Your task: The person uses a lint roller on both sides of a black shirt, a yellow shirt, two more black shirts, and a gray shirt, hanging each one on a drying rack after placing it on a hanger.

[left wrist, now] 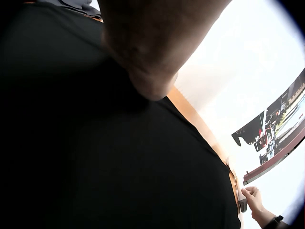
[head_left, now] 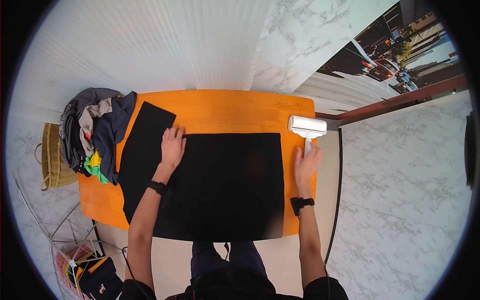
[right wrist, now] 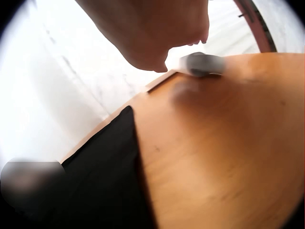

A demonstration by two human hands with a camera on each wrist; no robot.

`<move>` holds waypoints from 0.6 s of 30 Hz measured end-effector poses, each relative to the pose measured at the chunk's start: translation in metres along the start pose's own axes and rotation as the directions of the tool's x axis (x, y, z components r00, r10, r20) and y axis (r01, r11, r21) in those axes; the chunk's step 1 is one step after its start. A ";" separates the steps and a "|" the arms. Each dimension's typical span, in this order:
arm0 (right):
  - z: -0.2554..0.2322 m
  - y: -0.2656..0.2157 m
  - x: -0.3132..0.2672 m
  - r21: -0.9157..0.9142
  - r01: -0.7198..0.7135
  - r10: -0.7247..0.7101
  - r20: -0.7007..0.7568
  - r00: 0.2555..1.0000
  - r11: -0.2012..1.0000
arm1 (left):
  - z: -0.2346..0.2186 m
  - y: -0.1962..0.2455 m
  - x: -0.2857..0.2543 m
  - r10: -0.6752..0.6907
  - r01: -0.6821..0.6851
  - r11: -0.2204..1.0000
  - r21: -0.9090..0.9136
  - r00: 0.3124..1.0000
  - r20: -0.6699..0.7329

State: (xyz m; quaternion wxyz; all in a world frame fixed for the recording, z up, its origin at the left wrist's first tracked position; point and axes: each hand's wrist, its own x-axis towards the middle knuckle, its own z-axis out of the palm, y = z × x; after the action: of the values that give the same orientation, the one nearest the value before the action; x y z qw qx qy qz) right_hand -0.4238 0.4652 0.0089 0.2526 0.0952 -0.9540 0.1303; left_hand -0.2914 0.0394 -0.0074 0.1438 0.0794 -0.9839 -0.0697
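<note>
A black garment (head_left: 227, 185) lies spread over the wooden table, one narrow part angled out at its upper left. My left hand (head_left: 173, 147) rests on its upper edge beside that part, and the left wrist view shows the same hand (left wrist: 152, 47) close over the black cloth. A white lint roller (head_left: 307, 126) lies at the table's right side with its handle towards me. Around the handle's near end is my right hand (head_left: 308, 167), thumb and fingers apart. From the right wrist view, this hand (right wrist: 157, 33) appears above the table beside the roller's grey end (right wrist: 202, 64).
A heap of clothes (head_left: 97, 132) in grey, dark and bright colours sits at the table's left end. Beyond it hangs a woven basket (head_left: 52, 157). A metal rack (head_left: 72, 260) stands at the lower left. Bare orange tabletop (head_left: 225, 110) borders the wall.
</note>
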 end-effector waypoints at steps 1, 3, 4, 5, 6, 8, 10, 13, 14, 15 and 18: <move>0.005 -0.013 0.006 0.070 0.087 -0.088 0.005 0.996 0.994 | -0.005 -0.002 0.009 -0.022 0.026 0.999 -0.042 0.995 0.098; 0.022 -0.035 0.016 0.320 0.153 -0.229 0.215 0.949 0.935 | 0.004 -0.011 0.016 0.045 -0.038 0.995 -0.095 0.997 0.069; 0.028 -0.049 0.022 0.318 0.152 -0.229 0.220 0.948 0.936 | 0.006 -0.014 0.018 0.044 -0.036 0.995 -0.098 0.996 0.074; 0.033 -0.062 0.030 0.380 0.181 -0.291 0.257 0.921 0.907 | 0.006 -0.015 0.021 0.057 -0.047 0.995 -0.092 0.992 0.108; 0.037 -0.068 0.037 0.443 0.206 -0.355 0.286 0.890 0.873 | 0.007 -0.017 0.022 0.069 -0.058 0.995 -0.085 0.988 0.140; 0.047 -0.068 0.043 0.428 0.167 -0.341 0.371 0.864 0.888 | 0.009 -0.017 0.023 0.052 -0.041 0.996 -0.073 0.988 0.142; 0.055 -0.063 0.046 0.408 0.132 -0.324 0.448 0.833 0.903 | 0.010 -0.020 0.023 0.035 -0.026 0.998 -0.061 0.989 0.140; 0.060 -0.056 0.045 0.407 0.156 -0.332 0.406 0.852 0.900 | 0.011 -0.018 0.022 -0.043 0.051 0.996 -0.077 0.994 0.100; 0.060 -0.056 0.042 0.383 0.151 -0.311 0.401 0.862 0.911 | 0.013 -0.017 0.022 -0.051 0.057 0.996 -0.073 0.995 0.080; 0.059 -0.056 0.039 0.359 0.144 -0.290 0.397 0.871 0.922 | 0.014 -0.018 0.020 -0.059 0.064 0.996 -0.068 0.996 0.062; 0.058 -0.067 0.030 0.288 0.215 -0.297 0.281 0.913 0.933 | 0.012 -0.015 0.019 -0.098 0.106 0.990 -0.091 0.992 0.085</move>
State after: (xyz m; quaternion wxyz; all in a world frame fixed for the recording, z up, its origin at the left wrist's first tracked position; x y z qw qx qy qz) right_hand -0.4589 0.3808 -0.0113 0.0955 0.2713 -0.9370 0.1980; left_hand -0.3110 0.0223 -0.0159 0.1043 0.1199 -0.9791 -0.1270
